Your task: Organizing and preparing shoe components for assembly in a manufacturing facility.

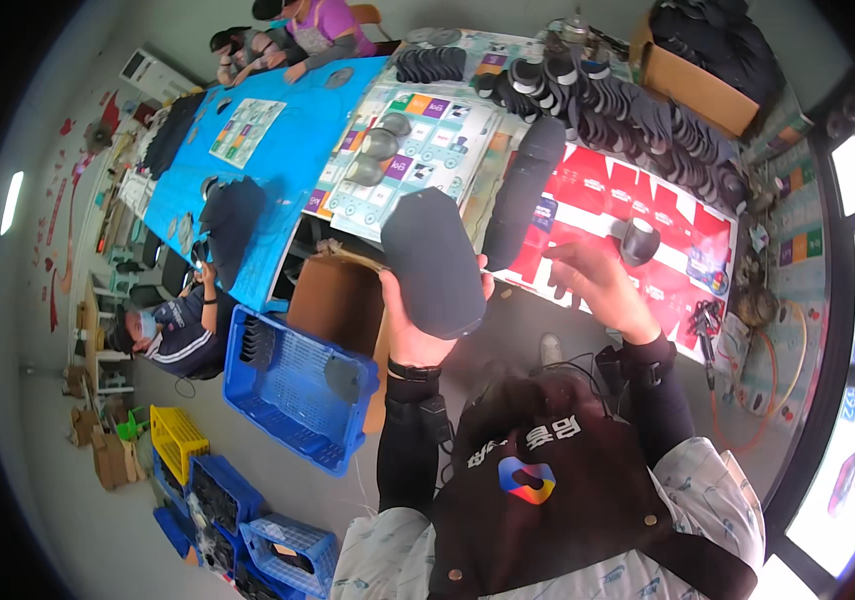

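Left hand [425, 335] clamps a flat, dark grey, elongated felt pad [433, 262], upright; right hand [597, 285], at three o'clock, fingers apart, empty.

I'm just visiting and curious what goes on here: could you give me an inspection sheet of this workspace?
Surface: long table covered with red and pale printed sheets.
Job's things: dark grey flat hexagonal pad, held up in the left hand.
Clutter: rows of dark round pads; long black pad stack; grey cylinder; cardboard box.
Grippers: left hand grips the pad; right hand open, blurred, above the table.
Cables: orange cable coil on the right.
Surroundings: blue plastic crate; seated co-workers at a blue table.
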`<state>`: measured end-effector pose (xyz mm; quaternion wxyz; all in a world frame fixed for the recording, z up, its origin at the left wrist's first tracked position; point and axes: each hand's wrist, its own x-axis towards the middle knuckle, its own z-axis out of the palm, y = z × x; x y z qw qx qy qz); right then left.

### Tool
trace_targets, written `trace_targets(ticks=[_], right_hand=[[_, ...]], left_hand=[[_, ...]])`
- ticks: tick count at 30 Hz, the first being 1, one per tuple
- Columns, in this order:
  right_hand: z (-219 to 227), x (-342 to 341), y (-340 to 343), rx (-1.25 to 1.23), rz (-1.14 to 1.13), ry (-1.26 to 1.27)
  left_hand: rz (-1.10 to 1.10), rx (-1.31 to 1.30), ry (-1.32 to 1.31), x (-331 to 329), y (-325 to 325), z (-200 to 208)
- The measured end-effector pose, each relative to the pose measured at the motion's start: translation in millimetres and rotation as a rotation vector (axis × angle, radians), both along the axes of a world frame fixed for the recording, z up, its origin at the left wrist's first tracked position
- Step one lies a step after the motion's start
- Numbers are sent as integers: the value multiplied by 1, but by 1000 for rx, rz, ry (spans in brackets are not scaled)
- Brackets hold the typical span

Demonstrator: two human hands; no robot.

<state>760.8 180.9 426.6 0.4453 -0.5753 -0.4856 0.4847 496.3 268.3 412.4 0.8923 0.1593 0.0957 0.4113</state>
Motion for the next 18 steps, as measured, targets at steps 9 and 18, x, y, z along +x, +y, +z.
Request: trace_targets(ticks=[9, 18], right_hand=[[30, -53, -30, 46, -35, 718], [15, -76, -28, -198, 241, 1174]], left_hand=[[585, 1308, 1011, -3, -14, 44], [255, 1892, 1131, -58, -15, 101]])
